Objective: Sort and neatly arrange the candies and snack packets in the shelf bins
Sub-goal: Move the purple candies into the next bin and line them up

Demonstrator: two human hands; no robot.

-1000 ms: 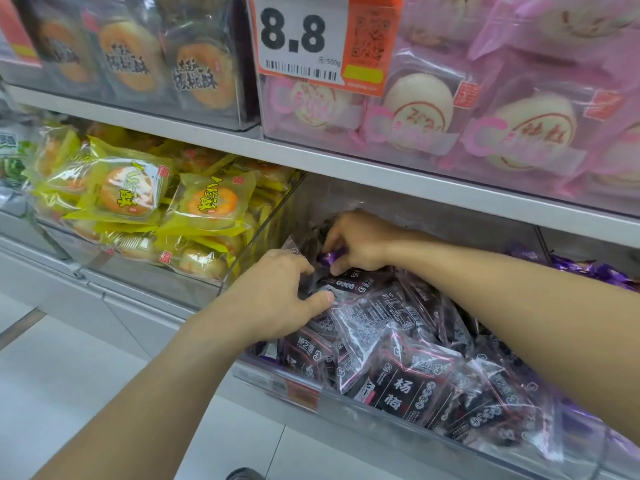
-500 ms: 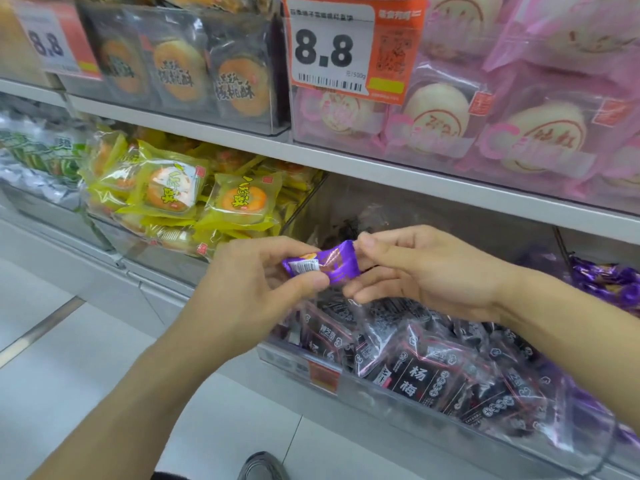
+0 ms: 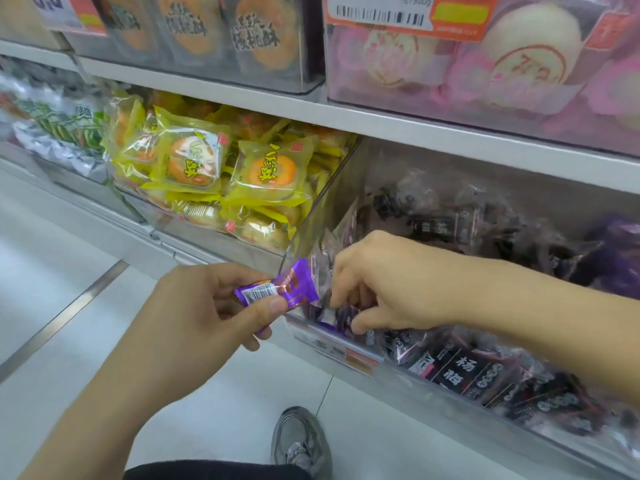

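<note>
Purple candy packet pinched between thumb and curled fingers of left hand, held just in front of clear bin. Right hand reached into bin's front left corner, fingers curled round small dark purple packet among black packets. Yellow pastry packets stacked in neighbouring bin to left.

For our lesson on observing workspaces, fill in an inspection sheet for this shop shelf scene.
Surface: white shelf board above clear bins.
Job's things: purple candy in left hand; dark packets fill the front bin; yellow packets in the neighbouring bin.
Clutter: purple wrappers at far right.
Grips: left hand pinches the candy; right hand reaches among the dark packets, fingers curled, hold unclear.
Cables: nothing seen.
Surroundings: pale floor, grey shoe, price tag.
</note>
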